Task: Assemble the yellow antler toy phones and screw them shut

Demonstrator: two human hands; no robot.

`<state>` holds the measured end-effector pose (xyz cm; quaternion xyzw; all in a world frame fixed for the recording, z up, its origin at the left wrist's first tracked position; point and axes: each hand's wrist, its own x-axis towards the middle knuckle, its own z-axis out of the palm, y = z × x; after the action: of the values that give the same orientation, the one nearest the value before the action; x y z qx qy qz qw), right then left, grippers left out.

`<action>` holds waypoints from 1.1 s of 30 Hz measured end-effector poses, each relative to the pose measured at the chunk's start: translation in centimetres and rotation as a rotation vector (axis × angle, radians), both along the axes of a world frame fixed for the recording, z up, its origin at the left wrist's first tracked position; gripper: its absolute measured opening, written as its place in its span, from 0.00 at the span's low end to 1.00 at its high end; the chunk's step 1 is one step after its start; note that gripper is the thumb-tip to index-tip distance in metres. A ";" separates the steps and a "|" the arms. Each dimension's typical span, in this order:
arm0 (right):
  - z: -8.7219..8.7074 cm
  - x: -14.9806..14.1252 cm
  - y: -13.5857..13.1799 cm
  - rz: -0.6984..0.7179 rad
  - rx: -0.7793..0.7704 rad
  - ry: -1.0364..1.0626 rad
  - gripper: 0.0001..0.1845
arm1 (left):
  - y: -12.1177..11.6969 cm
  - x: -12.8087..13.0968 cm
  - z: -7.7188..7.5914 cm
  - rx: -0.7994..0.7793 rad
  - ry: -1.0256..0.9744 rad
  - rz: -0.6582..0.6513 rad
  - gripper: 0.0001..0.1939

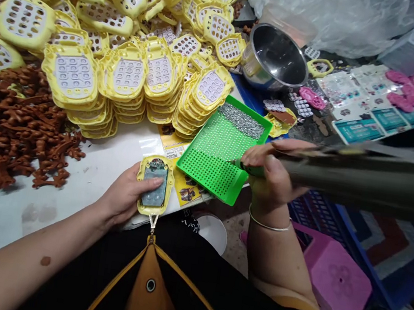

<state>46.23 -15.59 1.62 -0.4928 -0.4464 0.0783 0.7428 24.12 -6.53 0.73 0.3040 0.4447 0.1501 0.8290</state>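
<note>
My left hand (122, 194) grips a yellow plastic toy shell (169, 185) near the table's front edge, its thumb pressed on the grey-blue board (153, 196) inside. My right hand (275, 177) is wrapped round an electric screwdriver (358, 176), whose dark body runs off to the right, blurred. The tool's thin tip points left over a green perforated tray (234, 195). Small silvery screws (242, 121) lie heaped at the tray's far end. Whether the tip touches the tray, I cannot tell.
Stacked yellow shells (73, 77) with white button pads stand behind. Brown plastic parts (15, 123) are piled at left. A metal bowl (276, 57), pink pieces (410, 91) and printed sheets (360, 130) lie at back right. A pink stool (336, 276) stands below at right.
</note>
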 end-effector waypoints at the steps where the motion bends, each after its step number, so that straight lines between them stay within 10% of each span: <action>1: 0.7 -0.7 -0.3 0.011 0.040 0.006 0.05 | 0.2 0.0 -0.1 0.026 -0.001 0.044 0.22; 6: 3.4 -5.4 -1.5 0.213 0.007 0.116 0.03 | 0.7 0.0 -0.8 0.091 -0.030 0.109 0.21; 12: 2.4 -9.1 -0.5 0.578 0.076 0.149 0.13 | 0.5 0.2 -1.1 0.139 -0.047 0.102 0.20; 33: 1.2 -10.6 -0.1 0.535 0.009 0.231 0.10 | 0.5 -0.1 -1.6 0.130 -0.113 0.075 0.18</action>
<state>35.66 -15.73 2.79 -0.3419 -0.4733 0.3252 0.7438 24.05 -6.00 -0.88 0.3313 0.3977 0.2267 0.8250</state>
